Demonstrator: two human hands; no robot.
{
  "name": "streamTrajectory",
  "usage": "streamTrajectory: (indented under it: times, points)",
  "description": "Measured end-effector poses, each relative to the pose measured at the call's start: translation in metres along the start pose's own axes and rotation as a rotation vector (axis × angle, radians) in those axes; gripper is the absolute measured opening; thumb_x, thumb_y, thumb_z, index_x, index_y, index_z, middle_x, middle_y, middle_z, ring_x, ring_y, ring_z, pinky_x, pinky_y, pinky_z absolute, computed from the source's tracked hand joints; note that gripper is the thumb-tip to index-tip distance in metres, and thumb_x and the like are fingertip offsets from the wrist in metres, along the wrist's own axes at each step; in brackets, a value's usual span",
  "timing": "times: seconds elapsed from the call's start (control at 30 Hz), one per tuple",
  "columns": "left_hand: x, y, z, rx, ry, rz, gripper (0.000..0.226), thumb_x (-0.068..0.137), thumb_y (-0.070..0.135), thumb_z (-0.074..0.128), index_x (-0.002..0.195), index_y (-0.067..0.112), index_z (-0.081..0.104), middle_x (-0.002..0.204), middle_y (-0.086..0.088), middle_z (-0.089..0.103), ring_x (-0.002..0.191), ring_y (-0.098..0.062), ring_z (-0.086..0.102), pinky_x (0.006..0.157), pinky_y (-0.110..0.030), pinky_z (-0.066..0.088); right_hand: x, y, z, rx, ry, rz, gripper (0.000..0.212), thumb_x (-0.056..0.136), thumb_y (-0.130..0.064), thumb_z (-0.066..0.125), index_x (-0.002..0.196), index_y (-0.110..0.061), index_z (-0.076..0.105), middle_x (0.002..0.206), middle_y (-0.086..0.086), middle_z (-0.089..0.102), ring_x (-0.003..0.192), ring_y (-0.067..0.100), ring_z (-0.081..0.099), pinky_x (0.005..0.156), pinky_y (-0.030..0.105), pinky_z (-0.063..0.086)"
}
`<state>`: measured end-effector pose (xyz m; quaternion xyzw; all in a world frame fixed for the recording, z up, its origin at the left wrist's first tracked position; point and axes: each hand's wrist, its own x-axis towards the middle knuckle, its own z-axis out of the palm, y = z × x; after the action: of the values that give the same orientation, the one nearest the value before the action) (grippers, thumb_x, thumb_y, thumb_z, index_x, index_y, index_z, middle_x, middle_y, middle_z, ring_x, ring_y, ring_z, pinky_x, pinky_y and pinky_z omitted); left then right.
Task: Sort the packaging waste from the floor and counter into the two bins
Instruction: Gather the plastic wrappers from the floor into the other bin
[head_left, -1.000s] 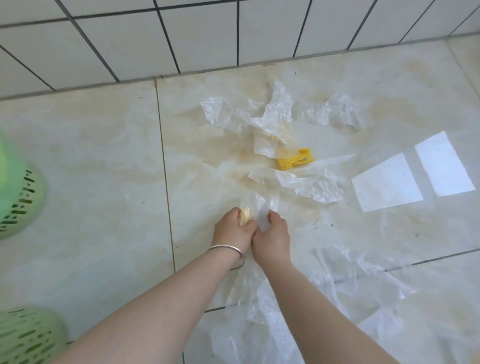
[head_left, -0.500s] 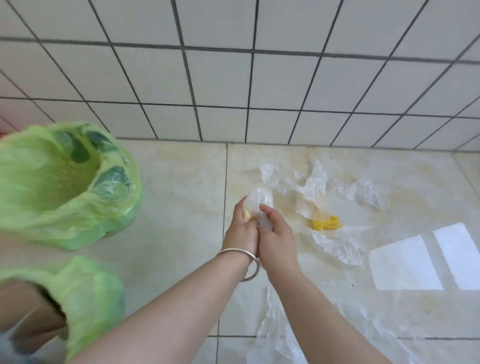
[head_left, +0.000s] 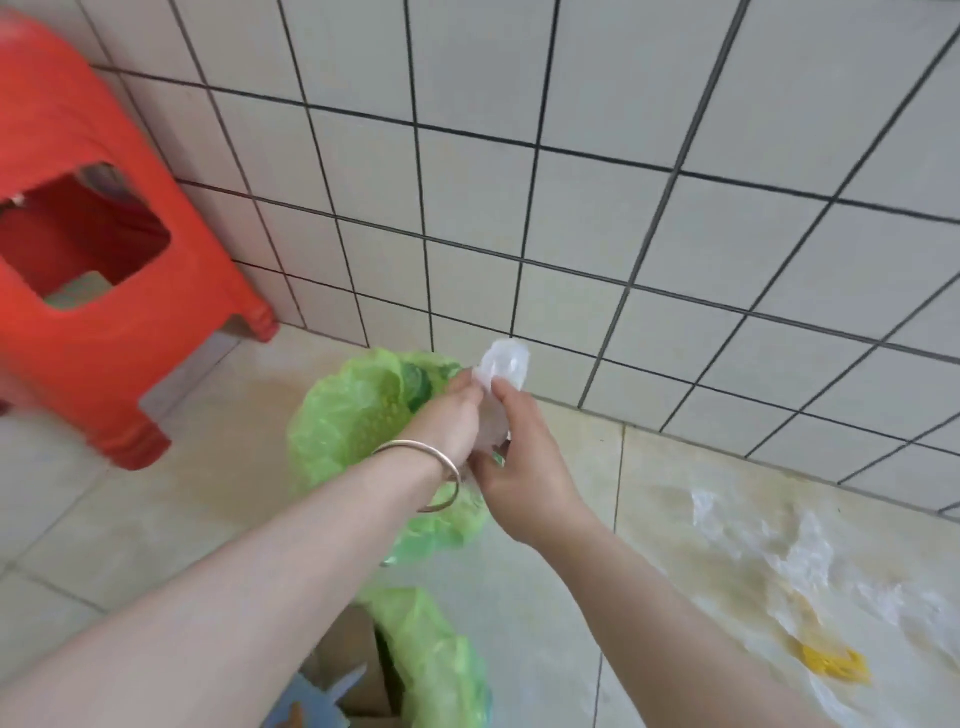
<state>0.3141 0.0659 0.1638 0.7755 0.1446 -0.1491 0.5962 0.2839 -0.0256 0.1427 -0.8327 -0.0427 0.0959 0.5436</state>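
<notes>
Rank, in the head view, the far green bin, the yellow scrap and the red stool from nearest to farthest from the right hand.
From the right hand:
1. Far green bin, directly beside and below it, to the left.
2. Yellow scrap, on the floor, lower right.
3. Red stool, far left by the wall.

No readable text, label or number shows anywhere, though the view is blurred.

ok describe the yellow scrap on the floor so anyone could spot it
Start at the tiled wall and look down to the floor on the right, where clear plastic wrap lies scattered. The yellow scrap sits at its near edge, the only bright, solid-coloured piece there.
</notes>
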Motion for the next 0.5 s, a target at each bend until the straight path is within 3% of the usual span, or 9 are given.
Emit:
streamTrajectory:
  times: [0.03, 0.1, 0.2, 0.27, 0.33, 0.43, 0.5]
  points:
    - [0.011, -0.004, -0.014, -0.001, 0.01, 0.029, 0.03, 0.099, 0.025, 0.032, 0.118, 0.025, 0.055, 0.074, 0.001, 0.057, 0.056, -0.014, 0.051, 0.046, -0.019, 0.035, 0.014, -0.004, 0.01, -0.066, -0.008, -0.047, 0.066, 0.089, 0.001, 0.051, 0.146, -0.02, 0.026, 0.13, -0.003, 0.038, 0.11, 0.006, 0.043, 0.086, 0.004, 0.035]
    - [0.033, -0.016, -0.037, -0.002, 0.043, 0.031, 0.03, 0.098, 0.021, 0.034, 0.118, 0.029, 0.054, 0.074, 0.003, 0.057, 0.053, -0.01, 0.047, 0.042, -0.02, 0.034, 0.04, -0.005, 0.03, -0.191, -0.036, -0.099, 0.065, 0.088, 0.002, 0.05, 0.144, -0.022, 0.028, 0.129, -0.001, 0.039, 0.111, 0.013, 0.045, 0.087, 0.015, 0.04]
    - [0.071, -0.047, -0.054, 0.069, 0.081, -0.037, 0.028, 0.097, 0.025, 0.035, 0.119, 0.027, 0.053, 0.075, 0.0, 0.056, 0.061, -0.017, 0.049, 0.056, -0.026, 0.039, 0.072, 0.012, 0.062, -0.334, -0.086, -0.099, 0.064, 0.087, 0.002, 0.048, 0.143, -0.021, 0.028, 0.128, 0.003, 0.039, 0.109, 0.022, 0.049, 0.085, 0.032, 0.045]
    - [0.091, -0.067, -0.056, 0.109, 0.075, -0.08, 0.031, 0.096, 0.022, 0.034, 0.122, 0.025, 0.05, 0.076, -0.002, 0.054, 0.065, -0.019, 0.049, 0.065, -0.028, 0.04, 0.09, 0.032, 0.082, -0.426, -0.119, -0.06, 0.066, 0.087, 0.001, 0.05, 0.144, -0.019, 0.025, 0.129, 0.006, 0.039, 0.101, 0.024, 0.052, 0.079, 0.034, 0.047]
    - [0.108, -0.082, -0.054, 0.149, 0.045, -0.113, 0.038, 0.096, 0.017, 0.033, 0.131, 0.026, 0.046, 0.091, -0.006, 0.057, 0.07, -0.017, 0.05, 0.068, -0.027, 0.04, 0.108, 0.052, 0.099, -0.5, -0.162, 0.004, 0.067, 0.087, 0.002, 0.052, 0.144, -0.017, 0.024, 0.131, 0.008, 0.037, 0.095, 0.024, 0.055, 0.072, 0.031, 0.046]
    - [0.137, -0.102, -0.052, 0.248, 0.007, -0.194, 0.039, 0.1, 0.017, 0.032, 0.137, 0.016, 0.044, 0.129, -0.015, 0.055, 0.107, -0.028, 0.056, 0.088, -0.029, 0.043, 0.134, 0.077, 0.119, -0.57, -0.23, 0.142, 0.065, 0.088, -0.001, 0.053, 0.145, -0.014, 0.025, 0.137, 0.011, 0.035, 0.111, 0.026, 0.054, 0.085, 0.031, 0.047]
    - [0.157, -0.113, -0.052, 0.303, -0.029, -0.273, 0.039, 0.101, 0.017, 0.031, 0.134, 0.005, 0.048, 0.139, -0.017, 0.05, 0.124, -0.031, 0.049, 0.103, -0.032, 0.038, 0.147, 0.09, 0.13, -0.621, -0.275, 0.188, 0.056, 0.09, -0.008, 0.05, 0.143, -0.01, 0.029, 0.139, 0.013, 0.038, 0.12, 0.027, 0.047, 0.096, 0.031, 0.042]
